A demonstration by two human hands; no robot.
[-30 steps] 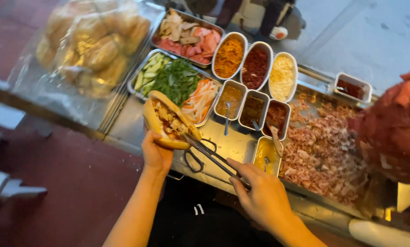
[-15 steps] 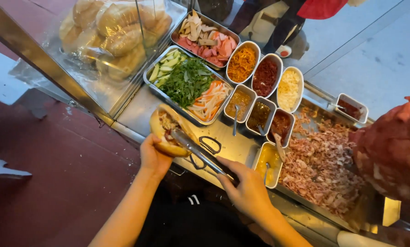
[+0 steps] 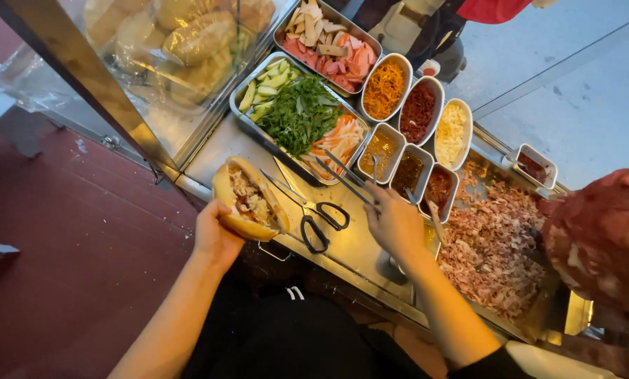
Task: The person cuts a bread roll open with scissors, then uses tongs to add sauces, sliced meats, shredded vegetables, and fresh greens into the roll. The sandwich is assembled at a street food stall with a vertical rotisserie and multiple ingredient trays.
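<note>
The split roll (image 3: 248, 198) in the left hand (image 3: 215, 235), fingers wrapped under it, already holds meat, while the right hand (image 3: 393, 224) grips tongs (image 3: 342, 174) reaching toward the shredded vegetables (image 3: 339, 139), none added yet.

Clear plastic bag of bread rolls (image 3: 188, 42) behind the glass, upper left.

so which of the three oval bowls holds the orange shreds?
The leftmost oval bowl, beside the sliced-meat tray; the middle one holds dark red, the right one pale yellow.
</note>
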